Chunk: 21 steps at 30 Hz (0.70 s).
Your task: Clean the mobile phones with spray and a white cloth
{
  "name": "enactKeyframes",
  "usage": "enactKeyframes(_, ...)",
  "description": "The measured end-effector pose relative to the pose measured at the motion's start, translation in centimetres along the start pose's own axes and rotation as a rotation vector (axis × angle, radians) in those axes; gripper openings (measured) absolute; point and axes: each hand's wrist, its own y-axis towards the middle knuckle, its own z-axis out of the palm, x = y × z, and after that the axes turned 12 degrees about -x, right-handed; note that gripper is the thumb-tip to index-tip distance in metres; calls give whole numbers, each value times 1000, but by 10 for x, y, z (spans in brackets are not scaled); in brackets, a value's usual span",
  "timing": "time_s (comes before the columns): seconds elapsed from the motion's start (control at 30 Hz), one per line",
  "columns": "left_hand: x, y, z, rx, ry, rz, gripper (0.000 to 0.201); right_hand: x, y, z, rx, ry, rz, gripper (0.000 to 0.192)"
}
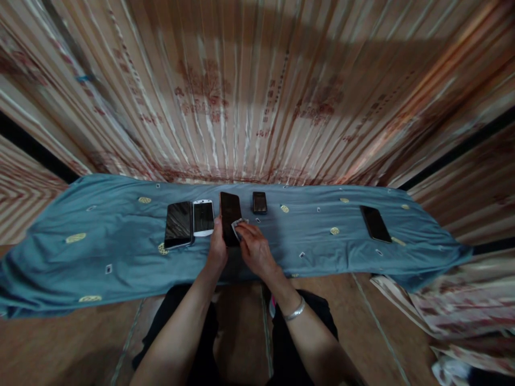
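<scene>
The single view came from a camera worn on the person's head, looking forward and steeply down over both forearms toward a blue cloth (100,236) spread across the floor. The wide lens bowed the scene, curving the cloth's edges and fanning the striped curtain (257,96) beyond it across the upper half of the frame. The left hand (217,249) and right hand (254,247) sat near the centre, close beneath the lens, with the person's knees at the bottom edge. No second view shared the scene.
</scene>
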Motion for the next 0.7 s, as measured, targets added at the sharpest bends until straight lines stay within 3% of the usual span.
enactKeyframes(0.37,-4,-3,6,-53,-67,-90,42,-4,-4,-3,46,6,21,55)
enactKeyframes(0.7,-9,-5,9,-31,-89,-54,38,-5,-7,-6,55,1,18,55)
